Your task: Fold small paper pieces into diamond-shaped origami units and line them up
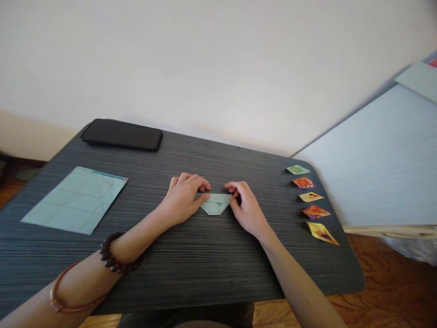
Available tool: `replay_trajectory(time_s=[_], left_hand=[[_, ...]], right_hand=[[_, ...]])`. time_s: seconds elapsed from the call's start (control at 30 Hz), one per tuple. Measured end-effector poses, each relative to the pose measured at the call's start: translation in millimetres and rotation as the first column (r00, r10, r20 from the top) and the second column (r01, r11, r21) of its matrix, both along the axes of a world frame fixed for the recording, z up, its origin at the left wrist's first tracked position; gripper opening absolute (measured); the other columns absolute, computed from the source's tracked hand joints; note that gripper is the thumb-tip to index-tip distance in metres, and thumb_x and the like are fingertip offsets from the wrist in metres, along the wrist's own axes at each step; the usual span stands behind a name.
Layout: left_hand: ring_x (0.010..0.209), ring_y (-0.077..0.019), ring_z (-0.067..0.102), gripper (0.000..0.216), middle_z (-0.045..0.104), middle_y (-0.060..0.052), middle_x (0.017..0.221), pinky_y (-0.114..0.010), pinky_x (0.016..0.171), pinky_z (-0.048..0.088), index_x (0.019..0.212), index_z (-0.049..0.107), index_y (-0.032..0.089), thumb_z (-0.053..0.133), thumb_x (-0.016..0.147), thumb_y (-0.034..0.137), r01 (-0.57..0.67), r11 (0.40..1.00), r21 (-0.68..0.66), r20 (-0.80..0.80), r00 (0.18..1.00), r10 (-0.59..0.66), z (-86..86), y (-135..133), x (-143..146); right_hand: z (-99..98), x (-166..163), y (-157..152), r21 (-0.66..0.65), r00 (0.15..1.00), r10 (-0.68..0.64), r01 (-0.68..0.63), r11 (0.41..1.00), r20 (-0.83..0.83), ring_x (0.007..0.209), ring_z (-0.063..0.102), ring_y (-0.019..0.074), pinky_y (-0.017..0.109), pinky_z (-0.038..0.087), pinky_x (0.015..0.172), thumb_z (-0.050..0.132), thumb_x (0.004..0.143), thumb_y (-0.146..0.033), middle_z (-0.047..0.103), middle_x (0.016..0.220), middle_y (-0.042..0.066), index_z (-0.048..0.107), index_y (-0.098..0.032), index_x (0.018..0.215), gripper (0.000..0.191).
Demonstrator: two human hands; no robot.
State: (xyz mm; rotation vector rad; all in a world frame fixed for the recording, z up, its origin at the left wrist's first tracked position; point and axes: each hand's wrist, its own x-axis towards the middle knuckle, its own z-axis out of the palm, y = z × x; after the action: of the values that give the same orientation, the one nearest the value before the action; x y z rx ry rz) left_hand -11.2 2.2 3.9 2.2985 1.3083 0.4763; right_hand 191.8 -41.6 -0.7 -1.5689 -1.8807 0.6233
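Note:
A small pale green folded paper lies on the dark table between my hands, its lower corners slanting inward. My left hand presses its thumb on the paper's upper left end, the fingers bent behind it. At the right end, my right hand holds the paper's corner between thumb and curled fingers. Part of each end is hidden under the fingers. Off to the left lies a larger pale green sheet with crease lines.
Along the table's right side stand several small folded paper pieces, among them a green one and a yellow one. A black phone-like slab rests at the back left. A white wall borders the dark table, with a pale panel at right.

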Motion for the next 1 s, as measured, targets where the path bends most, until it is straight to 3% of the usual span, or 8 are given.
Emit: replay_trajectory(time_s=[0.27,0.57,0.73,0.83,1.0], left_hand=[[0.097,-0.0233,0.047,0.012,0.062,0.000,0.093,-0.040,0.083,0.030,0.094,0.058,0.025,0.055,0.084,0.031,0.007,1.000,0.008,-0.003,1.000,-0.007,-3.1,0.6,-0.7],[0.097,-0.0226,0.047,0.011,0.062,0.001,0.092,-0.039,0.083,0.031,0.094,0.058,0.025,0.052,0.086,0.028,0.011,1.000,0.007,-0.007,1.000,-0.011,-0.9,0.5,-1.8],[0.098,-0.0235,0.047,0.016,0.062,-0.002,0.096,-0.039,0.083,0.032,0.096,0.059,0.024,0.045,0.090,0.029,0.040,0.996,0.078,-0.032,0.999,-0.038,1.7,-4.2,-2.5],[0.098,-0.0229,0.048,0.022,0.061,-0.003,0.103,-0.039,0.084,0.033,0.100,0.059,0.023,0.042,0.092,0.034,0.049,0.993,0.111,-0.033,0.998,-0.045,1.2,-5.9,-2.8],[0.108,-0.0255,0.046,0.034,0.057,-0.006,0.116,-0.042,0.089,0.033,0.113,0.058,0.025,0.050,0.087,0.046,0.070,0.986,0.152,-0.024,0.997,-0.067,-1.9,-5.8,-4.4]], right_hand=[[1.6,2.8,0.2,-0.013,0.999,0.049,-0.049,0.999,-0.020,0.084,0.053,0.0156,0.034,0.045,0.081,0.040,0.074,0.000,0.051,0.100,0.005,0.054,-0.023,0.112,0.047],[-1.2,14.2,0.6,0.019,1.000,-0.006,0.007,1.000,-0.015,0.083,0.053,0.0156,0.032,0.047,0.077,0.039,0.076,-0.001,0.050,0.100,0.005,0.056,-0.023,0.111,0.045],[-1.5,9.4,-3.2,0.072,1.000,-0.005,0.004,0.997,0.018,0.089,0.055,0.0170,0.033,0.048,0.079,0.044,0.088,-0.018,0.052,0.106,0.006,0.056,-0.026,0.114,0.030],[-2.1,1.6,-5.3,0.104,0.990,0.024,-0.038,0.994,0.137,0.097,0.054,0.0207,0.038,0.044,0.088,0.056,0.086,-0.030,0.054,0.107,0.006,0.060,-0.025,0.109,0.024],[-2.2,-0.4,-5.3,0.123,0.993,0.015,-0.030,0.992,0.119,0.098,0.055,0.0199,0.038,0.043,0.090,0.056,0.087,-0.027,0.057,0.104,0.005,0.061,-0.024,0.095,0.011]])
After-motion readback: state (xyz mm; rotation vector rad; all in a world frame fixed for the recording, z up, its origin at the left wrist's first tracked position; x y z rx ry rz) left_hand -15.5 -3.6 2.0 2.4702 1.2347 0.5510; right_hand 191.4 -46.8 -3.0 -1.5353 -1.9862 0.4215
